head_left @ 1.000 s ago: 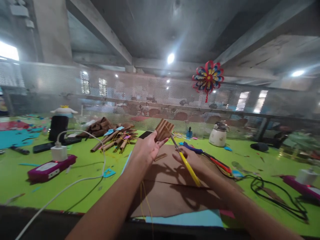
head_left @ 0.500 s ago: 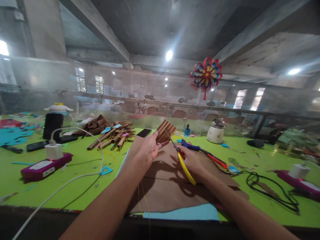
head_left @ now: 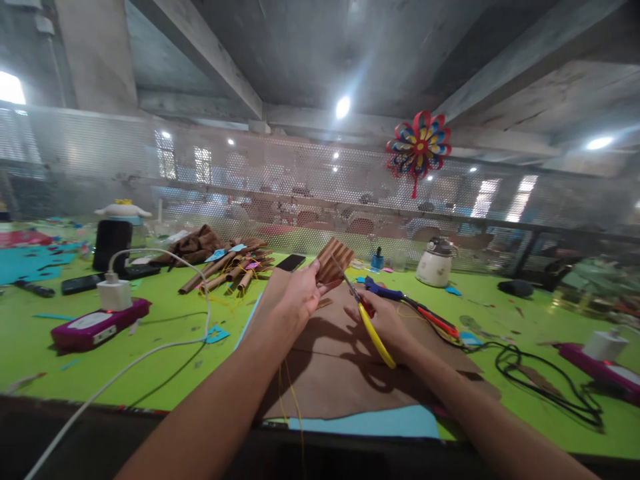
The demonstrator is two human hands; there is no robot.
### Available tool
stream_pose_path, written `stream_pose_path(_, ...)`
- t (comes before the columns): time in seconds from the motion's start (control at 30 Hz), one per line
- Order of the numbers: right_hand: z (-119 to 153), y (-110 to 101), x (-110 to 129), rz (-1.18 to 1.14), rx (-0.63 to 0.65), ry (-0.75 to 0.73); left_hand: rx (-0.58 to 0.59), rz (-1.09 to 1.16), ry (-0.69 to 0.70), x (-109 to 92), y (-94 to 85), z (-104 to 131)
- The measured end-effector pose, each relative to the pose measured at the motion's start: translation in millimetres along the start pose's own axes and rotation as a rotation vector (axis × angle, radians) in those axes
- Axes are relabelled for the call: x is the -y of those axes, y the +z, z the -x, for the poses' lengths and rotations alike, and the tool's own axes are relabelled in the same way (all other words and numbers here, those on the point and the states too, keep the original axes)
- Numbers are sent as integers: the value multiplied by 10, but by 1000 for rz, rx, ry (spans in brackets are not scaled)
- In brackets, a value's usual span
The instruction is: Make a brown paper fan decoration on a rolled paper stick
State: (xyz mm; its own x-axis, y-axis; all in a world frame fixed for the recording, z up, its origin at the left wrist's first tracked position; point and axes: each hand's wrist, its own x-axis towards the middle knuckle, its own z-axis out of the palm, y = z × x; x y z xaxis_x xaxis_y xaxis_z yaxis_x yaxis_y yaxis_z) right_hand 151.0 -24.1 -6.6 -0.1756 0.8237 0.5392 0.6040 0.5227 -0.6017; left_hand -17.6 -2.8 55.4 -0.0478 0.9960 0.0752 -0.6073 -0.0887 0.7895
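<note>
My left hand (head_left: pixel 303 293) is closed on a small brown striped piece (head_left: pixel 335 260) that looks like ridged paper or cardboard, held up over the table. In my right hand (head_left: pixel 385 320) are scissors (head_left: pixel 376 340) with a yellow handle and some red near the pivot. Their metal blades point up and lie against the piece's lower right side; whether they cut into it I cannot tell. Beneath both hands lies a large brown paper sheet (head_left: pixel 320 393), with a light blue sheet (head_left: pixel 370 424) showing at its front edge. Yellow thread (head_left: pixel 295 393) hangs below my left wrist.
A blue-handled tool (head_left: pixel 383 289), probably a glue gun, lies right of my hands with a black cable (head_left: pixel 540 393). Brown paper rolls (head_left: pixel 235 270) are piled left. Purple power strips (head_left: pixel 100 325) stand either side, a white cable (head_left: pixel 207 300) crosses left, and a white kettle (head_left: pixel 434 263) stands behind.
The whole view has shifted slightly, so things sit a little further right. Both hands keep their hold, and the piece and scissors have hardly moved against each other.
</note>
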Motion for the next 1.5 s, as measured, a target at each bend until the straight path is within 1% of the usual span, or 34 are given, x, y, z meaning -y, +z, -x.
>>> stream_pose_path(0.07,2,-1,-1,12,-1,-1,23,-9,-10,15,-24,-25)
stream_pose_path(0.2,2,-9,-5,4,18,-7,123,-42,-21,62,-71,-68)
stream_pose_path(0.4,-1,-24,-56,-40,31,-21,33,-156,64,66,-4,8)
stream_pose_path(0.47,1,-23,-65,-53,22,-28,39,-171,99,50,20,43)
stream_pose_path(0.6,7,-14,-55,-81,15,-33,32,-205,114,18,42,84)
stream_pose_path(0.8,18,-10,-62,-84,-2,-45,24,-228,146,6,55,71)
stream_pose_path(0.93,31,-13,-19,-75,-19,-36,-5,-266,124,5,59,63)
stream_pose_path(1.1,48,-2,33,-104,-18,-5,-14,-274,99,-22,72,116)
stream_pose_path(1.23,61,17,30,-93,-53,-3,-25,-273,84,-30,83,143)
stream_pose_path(1.43,75,57,-1,-121,-63,20,6,-278,161,2,67,101)
stream_pose_path(1.5,76,69,-9,-125,-68,23,13,-281,163,2,65,100)
